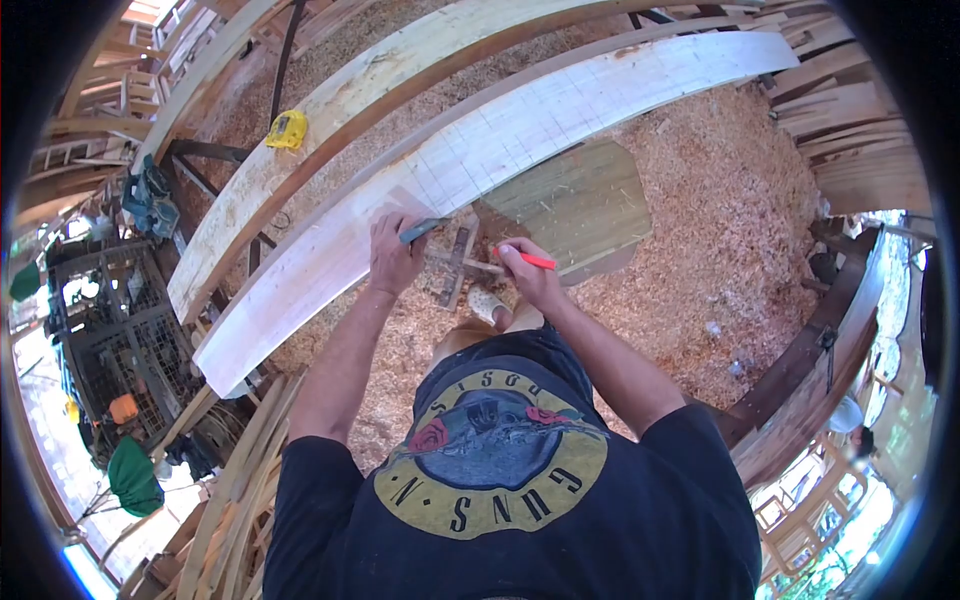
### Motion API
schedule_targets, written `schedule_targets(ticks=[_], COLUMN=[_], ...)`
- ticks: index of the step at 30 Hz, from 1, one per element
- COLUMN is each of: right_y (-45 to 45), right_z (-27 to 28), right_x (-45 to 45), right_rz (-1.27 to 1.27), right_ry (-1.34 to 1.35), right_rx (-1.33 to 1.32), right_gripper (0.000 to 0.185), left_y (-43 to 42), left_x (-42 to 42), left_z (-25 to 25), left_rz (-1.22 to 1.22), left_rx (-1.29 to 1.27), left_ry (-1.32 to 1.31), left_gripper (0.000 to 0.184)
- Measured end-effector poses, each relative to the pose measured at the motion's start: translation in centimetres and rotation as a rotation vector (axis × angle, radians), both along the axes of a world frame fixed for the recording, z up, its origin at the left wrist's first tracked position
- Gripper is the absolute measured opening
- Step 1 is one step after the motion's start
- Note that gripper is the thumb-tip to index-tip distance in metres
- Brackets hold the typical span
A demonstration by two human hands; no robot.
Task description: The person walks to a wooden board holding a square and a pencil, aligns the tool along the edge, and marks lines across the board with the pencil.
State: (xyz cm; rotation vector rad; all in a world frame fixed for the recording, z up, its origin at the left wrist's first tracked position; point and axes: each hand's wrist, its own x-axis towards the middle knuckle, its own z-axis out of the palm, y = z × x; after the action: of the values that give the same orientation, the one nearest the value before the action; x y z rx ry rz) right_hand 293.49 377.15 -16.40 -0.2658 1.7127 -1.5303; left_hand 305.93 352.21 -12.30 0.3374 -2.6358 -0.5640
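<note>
My left hand (pixel 397 250) is at the near edge of a long pale plank (pixel 470 155) marked with several thin lines across it. Its fingers are closed on a small grey-blue flat tool (pixel 422 230), whose exact kind I cannot make out. To the right, my right hand (pixel 527 275) grips a red pencil (pixel 538 262), held off the plank above the shavings. Between the two hands a wooden piece with a crossbar (pixel 459 264) shows; whether either hand touches it I cannot tell.
A second curved beam (pixel 350 100) lies behind the plank, with a yellow tape measure (pixel 287 130) on it. A greenish board (pixel 575 205) rests on the shavings. Black crates (pixel 120 320) stand at left, stacked timber (pixel 850 130) at upper right.
</note>
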Motion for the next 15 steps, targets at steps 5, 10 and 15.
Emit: schedule_targets(ticks=[5, 10, 15], right_y=[-3.6, -6.3, -7.4], right_z=[-0.6, 0.0, -1.1], right_x=[0.3, 0.7, 1.1], right_rz=[-0.104, -0.141, -0.153], right_ry=[-0.192, -0.166, -0.144], right_rx=[-0.218, -0.201, -0.17], right_gripper=[0.03, 0.031, 0.033], left_y=[0.1, 0.1, 0.2], left_x=[0.0, -0.1, -0.2], left_z=[0.0, 0.0, 0.3], left_rz=[0.004, 0.009, 0.014], left_rx=[-0.003, -0.005, -0.011], left_ry=[-0.009, -0.011, -0.024], left_gripper=[0.017, 0.017, 0.018])
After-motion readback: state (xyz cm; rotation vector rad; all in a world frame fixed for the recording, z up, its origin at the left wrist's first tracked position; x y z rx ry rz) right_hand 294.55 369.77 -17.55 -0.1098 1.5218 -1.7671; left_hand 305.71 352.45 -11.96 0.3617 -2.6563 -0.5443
